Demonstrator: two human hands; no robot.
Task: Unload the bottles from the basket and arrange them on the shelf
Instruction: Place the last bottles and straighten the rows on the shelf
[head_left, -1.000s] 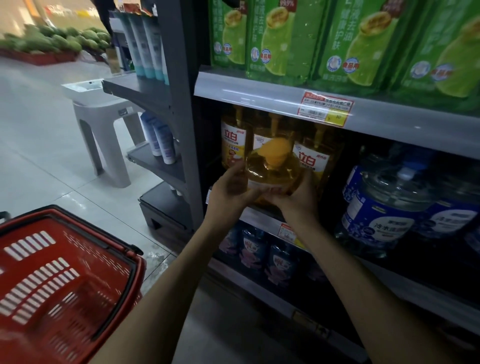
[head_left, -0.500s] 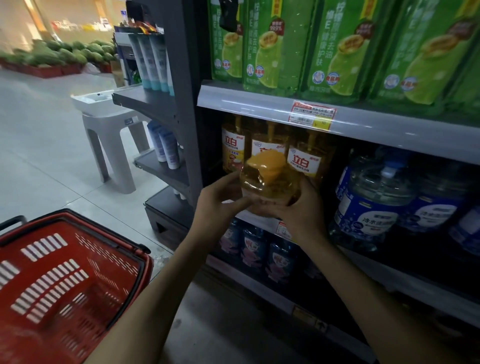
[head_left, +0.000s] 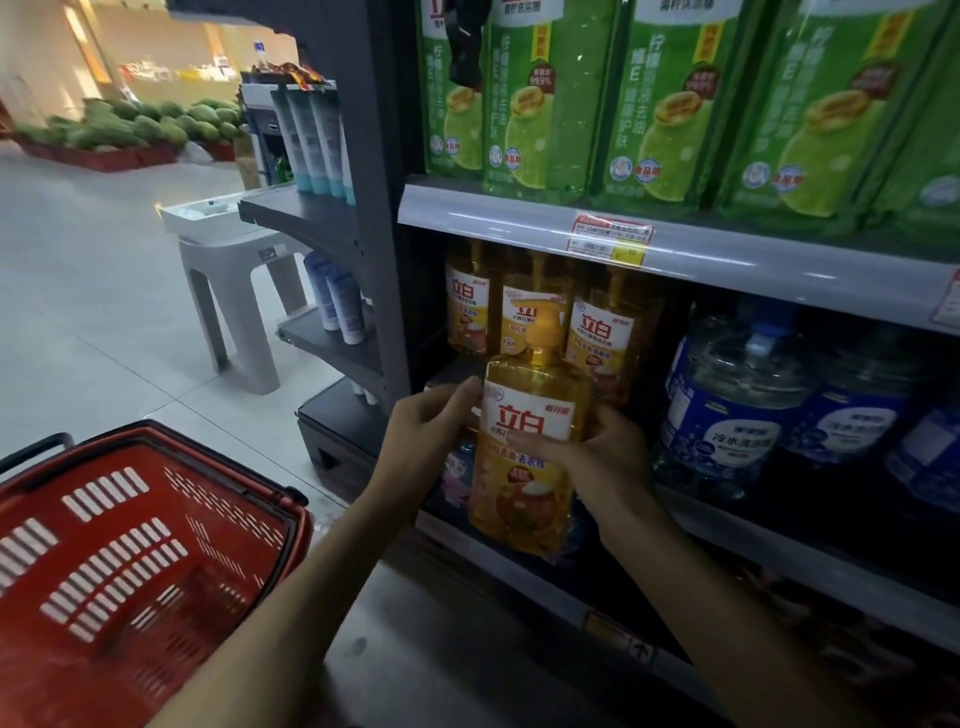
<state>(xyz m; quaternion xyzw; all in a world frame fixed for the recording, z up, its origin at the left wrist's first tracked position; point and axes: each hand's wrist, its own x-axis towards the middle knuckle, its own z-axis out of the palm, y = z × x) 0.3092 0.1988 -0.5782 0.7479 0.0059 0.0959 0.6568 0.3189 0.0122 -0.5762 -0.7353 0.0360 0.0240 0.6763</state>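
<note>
Bottle (head_left: 524, 457) of yellow liquid with a pump top sits upright at the frame's centre, clasped by the left hand (head_left: 426, 441) on its left side and the right hand (head_left: 608, 457) across its label, in front of the middle shelf (head_left: 727, 260) where matching bottles (head_left: 540, 317) stand. Blue jugs (head_left: 737, 405) fill the right. A red basket (head_left: 130, 561) rests on the pale tiled floor (head_left: 78, 322) at lower left, a white stool (head_left: 234, 291) beyond.
</note>
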